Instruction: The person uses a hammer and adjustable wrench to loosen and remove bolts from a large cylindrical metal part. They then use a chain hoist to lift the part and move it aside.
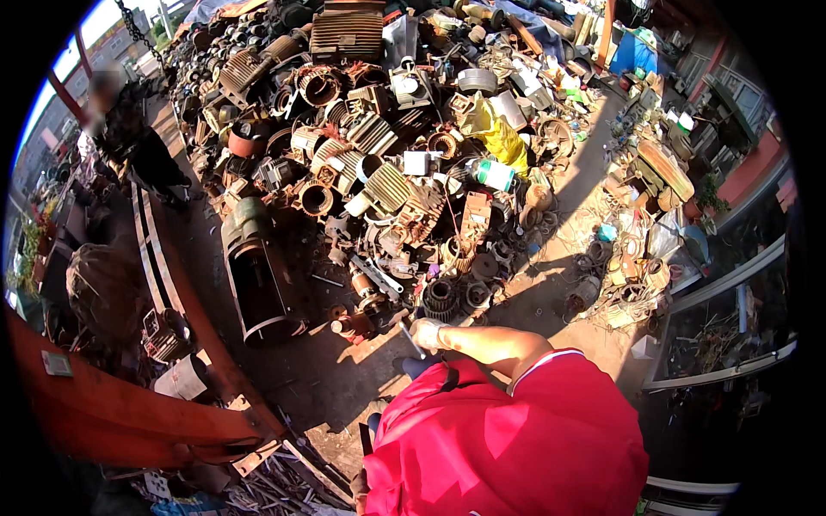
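Note:
My right hand [428,334], in a pale glove, reaches forward from the red sleeve and is closed around a thin grey metal bar [413,342]. The bar slants down beside my dark-clad leg; what kind of tool it is, I cannot make out. Just beyond the hand stand a dark finned motor part [440,298] and a round ring-like part [475,297]. Left of these, a rusty reddish part [352,326] lies on the ground, with a long silvery wrench-like piece [385,277] behind it. My red shirt fills the lower middle, and my left hand does not show.
A big heap of rusty motor housings [387,187] rises ahead. An open hollow metal casing [261,292] lies left. An orange steel beam [129,404] crosses the lower left. Smaller scrap [632,275] and metal-framed panels [723,370] stand right. Another person [138,142] is far left.

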`<state>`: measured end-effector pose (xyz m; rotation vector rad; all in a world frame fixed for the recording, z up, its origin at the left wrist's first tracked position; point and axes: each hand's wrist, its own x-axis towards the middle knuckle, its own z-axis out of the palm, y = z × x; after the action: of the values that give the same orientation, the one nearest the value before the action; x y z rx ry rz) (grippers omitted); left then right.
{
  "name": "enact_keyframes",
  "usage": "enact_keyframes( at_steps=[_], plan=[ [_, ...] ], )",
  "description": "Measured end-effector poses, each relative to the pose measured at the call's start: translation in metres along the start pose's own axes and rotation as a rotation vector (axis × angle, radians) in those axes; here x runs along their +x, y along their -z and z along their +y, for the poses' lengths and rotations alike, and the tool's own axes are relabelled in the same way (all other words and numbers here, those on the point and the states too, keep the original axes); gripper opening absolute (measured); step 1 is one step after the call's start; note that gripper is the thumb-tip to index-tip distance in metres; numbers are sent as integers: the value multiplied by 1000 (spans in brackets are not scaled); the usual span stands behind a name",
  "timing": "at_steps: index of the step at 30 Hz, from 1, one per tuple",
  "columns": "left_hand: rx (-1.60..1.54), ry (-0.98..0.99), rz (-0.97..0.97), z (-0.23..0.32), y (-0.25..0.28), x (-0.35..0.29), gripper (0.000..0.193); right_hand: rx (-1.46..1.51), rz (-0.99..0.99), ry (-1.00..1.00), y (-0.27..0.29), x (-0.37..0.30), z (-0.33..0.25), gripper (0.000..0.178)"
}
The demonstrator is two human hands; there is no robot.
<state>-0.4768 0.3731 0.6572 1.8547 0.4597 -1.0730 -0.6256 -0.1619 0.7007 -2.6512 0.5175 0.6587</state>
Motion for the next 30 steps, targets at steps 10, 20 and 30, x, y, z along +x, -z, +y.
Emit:
enact_keyframes(
  at_steps=[10,20,30],
  plan=[
    [246,-535,-142,122,25,7,22,-224,93,-7,-132,-102,160,12],
    [-5,47,124,149,-16,-62,31,851,-43,-591,1,-78,74,26],
    [-318,307,463,41,-8,-119,34,815,-100,-164,120,120,36,37]
  ],
)
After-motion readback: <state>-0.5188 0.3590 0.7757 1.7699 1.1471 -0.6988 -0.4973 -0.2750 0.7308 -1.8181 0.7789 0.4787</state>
